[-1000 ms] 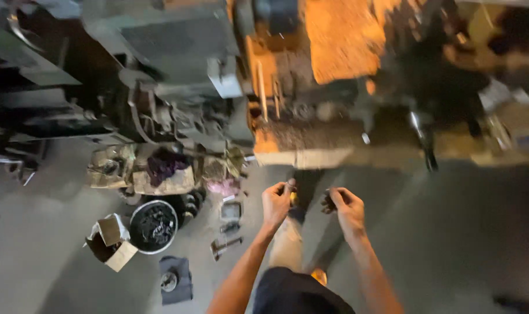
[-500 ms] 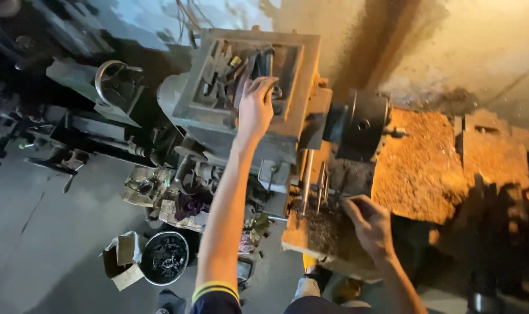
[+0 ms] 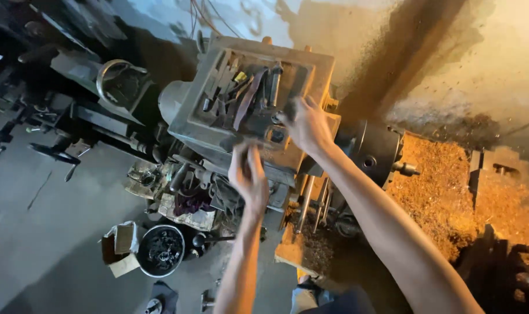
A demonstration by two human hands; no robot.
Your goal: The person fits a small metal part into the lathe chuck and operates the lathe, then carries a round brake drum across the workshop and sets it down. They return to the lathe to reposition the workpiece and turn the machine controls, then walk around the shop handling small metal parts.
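While both arms stretch forward over a grimy grey metal lathe, the right hand rests at the near right edge of the shallow rectangular metal tray set on top of the machine's headstock. Its fingers curl down among the dark, oily hand tools lying jumbled in that tray, but whether they have closed on any one of them cannot be told. The left hand hovers just below the tray's front rim, fingers held loosely together and slightly bent, gripping nothing visible; motion blur hides finer detail. To the right of the right wrist sits the round dark steel chuck, and beyond it a heap of orange-brown metal shavings covers the bed. Down on the grey concrete floor, well apart from both hands, stands a round black bucket of scrap parts beside a small torn cardboard box.
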